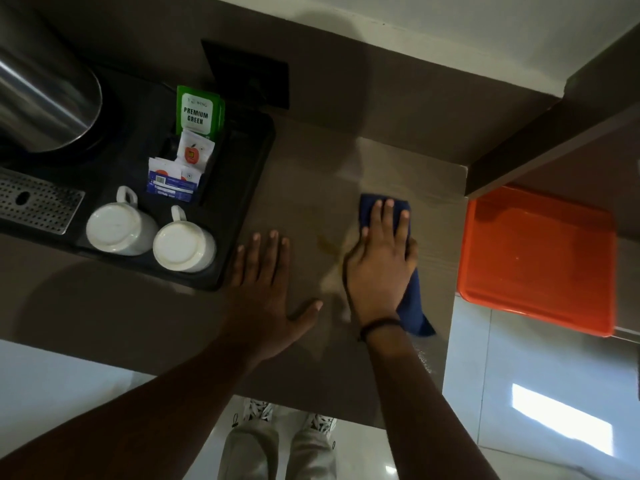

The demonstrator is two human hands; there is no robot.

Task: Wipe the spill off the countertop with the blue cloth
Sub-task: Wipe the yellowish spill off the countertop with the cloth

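Note:
My right hand (pixel 379 261) presses flat on the blue cloth (pixel 412 303), which lies on the brown countertop (pixel 304 188) near its right end. The cloth shows beyond my fingertips and trails out by my wrist. A yellowish wet spill (pixel 327 245) spreads just left of that hand, with paler smears running toward the front edge. My left hand (pixel 265 282) rests palm down on the counter, fingers spread, holding nothing, left of the spill.
A black tray (pixel 239 209) at the left holds two upturned white mugs (pixel 121 225) (pixel 183 247), tea sachets (pixel 197 112) and a steel kettle (pixel 41 95). An orange tray (pixel 536 258) sits lower, right of the counter's end. The counter's front edge is near my legs.

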